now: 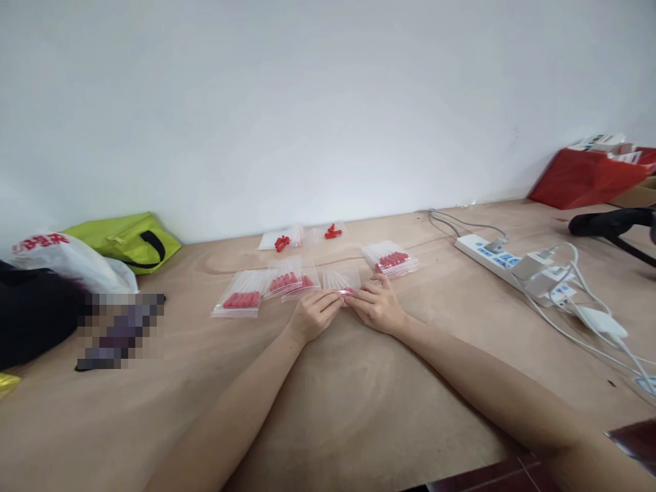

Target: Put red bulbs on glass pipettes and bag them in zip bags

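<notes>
A clear plastic bag (342,277) with red pieces at its near edge lies between my hands. My left hand (316,316) pinches that edge from the left, and my right hand (378,305) pinches it from the right. Left of them, a bag of red sticks (242,299) lies flat beside overlapping bags with red sticks (285,281). Behind my right hand is a stack of bags with red sticks (392,260). Farther back, small red pieces (281,242) and another small red group (333,231) rest on clear bags.
The wooden table (307,410) meets a white wall. At left are a green bag (128,236), a white plastic bag (76,263), a black item (35,314) and a pixelated object (123,331). At right sit a power strip (486,257) with chargers and cables, and a red bag (584,178).
</notes>
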The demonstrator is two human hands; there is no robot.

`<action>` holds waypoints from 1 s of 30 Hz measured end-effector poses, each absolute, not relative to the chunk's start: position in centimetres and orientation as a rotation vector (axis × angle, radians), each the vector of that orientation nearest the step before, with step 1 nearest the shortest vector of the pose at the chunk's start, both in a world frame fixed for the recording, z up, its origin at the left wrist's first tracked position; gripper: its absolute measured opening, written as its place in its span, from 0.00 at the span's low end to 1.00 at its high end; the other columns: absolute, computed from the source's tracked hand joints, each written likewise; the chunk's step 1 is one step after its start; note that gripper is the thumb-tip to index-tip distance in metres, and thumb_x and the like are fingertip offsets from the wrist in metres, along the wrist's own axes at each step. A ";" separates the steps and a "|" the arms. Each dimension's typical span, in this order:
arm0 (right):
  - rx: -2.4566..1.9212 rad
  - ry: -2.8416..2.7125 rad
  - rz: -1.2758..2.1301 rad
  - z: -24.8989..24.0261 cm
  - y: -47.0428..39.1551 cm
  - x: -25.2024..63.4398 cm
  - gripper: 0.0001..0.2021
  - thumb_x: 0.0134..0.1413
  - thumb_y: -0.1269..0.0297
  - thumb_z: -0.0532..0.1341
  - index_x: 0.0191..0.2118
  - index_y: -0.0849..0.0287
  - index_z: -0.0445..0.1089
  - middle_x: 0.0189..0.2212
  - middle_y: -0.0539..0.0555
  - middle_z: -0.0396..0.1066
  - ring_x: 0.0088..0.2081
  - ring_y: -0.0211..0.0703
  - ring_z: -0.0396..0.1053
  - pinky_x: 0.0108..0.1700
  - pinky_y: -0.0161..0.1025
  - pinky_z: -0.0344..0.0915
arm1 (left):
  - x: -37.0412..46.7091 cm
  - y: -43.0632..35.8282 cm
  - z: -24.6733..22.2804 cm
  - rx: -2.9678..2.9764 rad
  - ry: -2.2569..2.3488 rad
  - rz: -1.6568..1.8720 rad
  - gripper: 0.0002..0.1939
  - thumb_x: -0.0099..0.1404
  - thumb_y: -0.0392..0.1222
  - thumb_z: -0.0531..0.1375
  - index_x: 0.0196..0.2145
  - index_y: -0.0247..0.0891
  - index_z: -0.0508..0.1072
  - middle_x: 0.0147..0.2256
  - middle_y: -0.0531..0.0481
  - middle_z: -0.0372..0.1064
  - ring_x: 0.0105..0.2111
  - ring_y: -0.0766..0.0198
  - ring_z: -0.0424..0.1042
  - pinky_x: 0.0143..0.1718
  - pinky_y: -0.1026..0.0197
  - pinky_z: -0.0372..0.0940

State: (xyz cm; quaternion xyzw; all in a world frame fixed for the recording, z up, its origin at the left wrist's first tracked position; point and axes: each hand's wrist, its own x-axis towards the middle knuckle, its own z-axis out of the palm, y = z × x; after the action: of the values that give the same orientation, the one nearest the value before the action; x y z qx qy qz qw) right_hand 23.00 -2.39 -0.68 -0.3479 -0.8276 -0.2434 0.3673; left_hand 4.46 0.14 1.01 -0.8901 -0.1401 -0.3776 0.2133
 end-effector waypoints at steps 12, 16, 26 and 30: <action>-0.935 -2.134 -0.661 -0.7 -2.7 22.7 0.09 0.55 0.70 0.53 0.35 0.55 0.70 0.27 0.48 0.72 0.30 0.34 0.61 0.48 0.43 0.44 | 4.4 0.1 1.1 -2.502 -0.359 -0.993 0.08 0.63 0.32 0.52 0.32 0.35 0.71 0.32 0.48 0.73 0.34 0.64 0.72 0.35 0.60 0.68; -0.932 -2.137 -0.671 -1.0 -2.5 22.8 0.10 0.55 0.71 0.52 0.34 0.55 0.70 0.25 0.47 0.71 0.30 0.34 0.61 0.48 0.44 0.44 | 4.4 0.1 1.1 -2.493 -0.363 -0.969 0.07 0.62 0.32 0.52 0.33 0.35 0.70 0.31 0.49 0.73 0.34 0.64 0.72 0.35 0.60 0.68; -0.980 -2.124 -0.641 -0.6 -2.3 23.4 0.11 0.54 0.72 0.52 0.30 0.55 0.71 0.23 0.46 0.70 0.30 0.33 0.60 0.51 0.45 0.40 | 3.6 0.7 1.0 -2.385 -0.506 -0.937 0.12 0.64 0.32 0.48 0.28 0.34 0.70 0.24 0.48 0.69 0.25 0.65 0.68 0.29 0.62 0.65; -1.013 -2.145 -0.689 -0.9 -2.2 23.7 0.11 0.55 0.72 0.52 0.32 0.53 0.71 0.26 0.46 0.71 0.31 0.34 0.60 0.51 0.45 0.39 | 3.4 0.7 1.2 -2.470 -0.524 -0.891 0.14 0.65 0.33 0.48 0.28 0.35 0.70 0.24 0.49 0.69 0.26 0.66 0.68 0.30 0.63 0.64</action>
State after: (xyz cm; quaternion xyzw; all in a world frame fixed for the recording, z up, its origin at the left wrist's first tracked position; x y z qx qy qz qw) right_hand 23.65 -2.22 -0.85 -0.3871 -0.8199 -0.2635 0.3295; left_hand 3.35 0.70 1.15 -0.8977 -0.1904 -0.3238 0.2302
